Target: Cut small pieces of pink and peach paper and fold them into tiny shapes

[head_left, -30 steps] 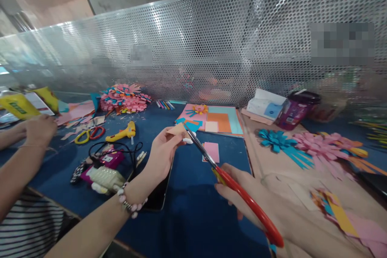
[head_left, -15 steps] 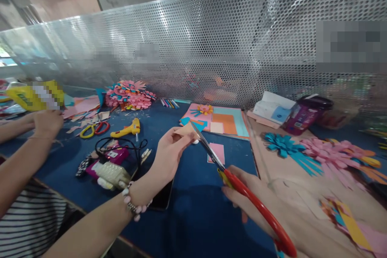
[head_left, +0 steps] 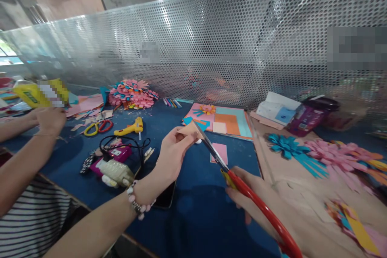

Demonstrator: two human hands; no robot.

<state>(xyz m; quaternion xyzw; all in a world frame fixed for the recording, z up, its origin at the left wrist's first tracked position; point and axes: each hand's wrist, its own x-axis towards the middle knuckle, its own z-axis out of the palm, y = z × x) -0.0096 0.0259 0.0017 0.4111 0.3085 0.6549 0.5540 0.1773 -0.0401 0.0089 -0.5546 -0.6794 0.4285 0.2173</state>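
A small peach-coloured piece of paper (head_left: 189, 129) is pinched between the thumb and fingers of my left hand (head_left: 173, 150). My right hand (head_left: 250, 189) grips a large pair of scissors (head_left: 256, 203) with red and yellow handles. Its blades point up and left, their tips at the right edge of the peach paper; whether they are apart is hard to make out. Below the blades, a pink paper square (head_left: 220, 153) lies on the blue table (head_left: 205, 209). Just behind my hands are blue paper pieces (head_left: 198, 123) and a stack of coloured sheets (head_left: 231, 123).
Left of my arm lie a yellow glue gun (head_left: 130, 127), another pair of scissors (head_left: 98, 127) and a purple pouch with a cable (head_left: 117, 153). A co-worker's hands (head_left: 50, 123) are at far left. Paper flowers (head_left: 286, 145) lie right; a perforated metal panel (head_left: 193, 40) stands behind.
The view has shifted slightly, so most things sit a little farther right. My hands keep the same hold on the paper and scissors, with the blade tips still at the paper.
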